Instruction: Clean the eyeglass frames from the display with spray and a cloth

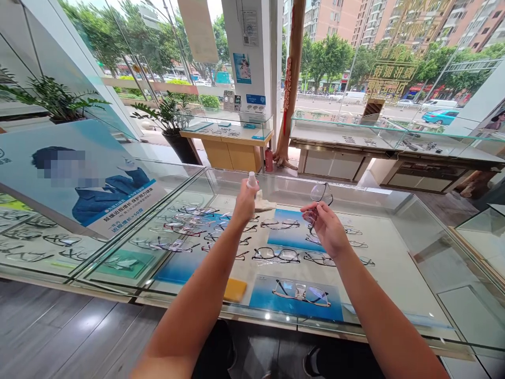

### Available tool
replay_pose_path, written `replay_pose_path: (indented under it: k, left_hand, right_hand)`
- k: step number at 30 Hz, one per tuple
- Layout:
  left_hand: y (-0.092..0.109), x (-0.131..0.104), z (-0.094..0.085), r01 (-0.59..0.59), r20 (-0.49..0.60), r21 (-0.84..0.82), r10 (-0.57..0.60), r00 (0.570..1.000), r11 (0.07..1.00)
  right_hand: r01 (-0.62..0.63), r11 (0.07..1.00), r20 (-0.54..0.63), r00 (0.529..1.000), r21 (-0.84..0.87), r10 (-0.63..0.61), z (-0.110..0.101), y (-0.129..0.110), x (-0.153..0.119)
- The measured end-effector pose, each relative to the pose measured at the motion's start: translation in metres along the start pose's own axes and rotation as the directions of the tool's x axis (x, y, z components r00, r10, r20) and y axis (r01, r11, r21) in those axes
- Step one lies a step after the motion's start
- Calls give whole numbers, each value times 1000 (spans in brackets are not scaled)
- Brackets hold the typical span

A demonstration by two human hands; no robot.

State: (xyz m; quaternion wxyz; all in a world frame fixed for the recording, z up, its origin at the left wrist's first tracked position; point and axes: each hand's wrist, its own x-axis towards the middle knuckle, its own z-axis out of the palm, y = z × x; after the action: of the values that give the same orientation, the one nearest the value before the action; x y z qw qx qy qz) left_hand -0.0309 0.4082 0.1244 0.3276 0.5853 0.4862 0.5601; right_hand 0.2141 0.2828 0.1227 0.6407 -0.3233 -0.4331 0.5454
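My left hand (246,200) is closed around a small white bottle (251,179), whose top sticks up above the fingers. In my right hand (326,223) is a pair of eyeglasses (320,192), pinched near the middle, with one lens above the fingers and part of the frame hidden behind them. A pale crumpled cloth (265,204) lies on the glass showcase (394,273) just right of my left hand. Inside the case, below both hands, rest rows of spectacles, among them a dark-rimmed pair (276,255) and a thin-framed pair (302,293) on a blue card.
A large poster board (47,173) leans over the left part of the showcase. A yellow piece (235,290) lies near the front edge. Further off are a potted plant (173,123), a red fire extinguisher (269,160), a tree-trunk post (290,89) and other display counters (335,160) by the windows.
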Motion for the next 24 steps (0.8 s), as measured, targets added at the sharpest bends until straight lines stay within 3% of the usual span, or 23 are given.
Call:
replay_pose_path:
  k: [3,7,9,17,24]
  left_hand:
    - [-10,15,-13,18,-133,82,-7,991,996]
    - [-17,22,-25,-75,-206,252,129,970,965]
    - [-18,23,-32,-66,-219,360,153,964,931]
    - [-14,18,-47,200,-191,637,-99,977,744]
    - [-22,18,-48,247,-136,722,-218,967,646]
  right_hand:
    - [-2,1000,3,1000,-16,3,0,-1,-1]
    - [-8,1000,1,1000,-13,8,0,-3,-2]
    - [-11,1000,2,1000,-12,11,0,-3,-3]
    - [-16,1000,7,1000,-2,16,-1,-1,-3]
    - [-14,999,10,1000,-35,15,1,-2,-4]
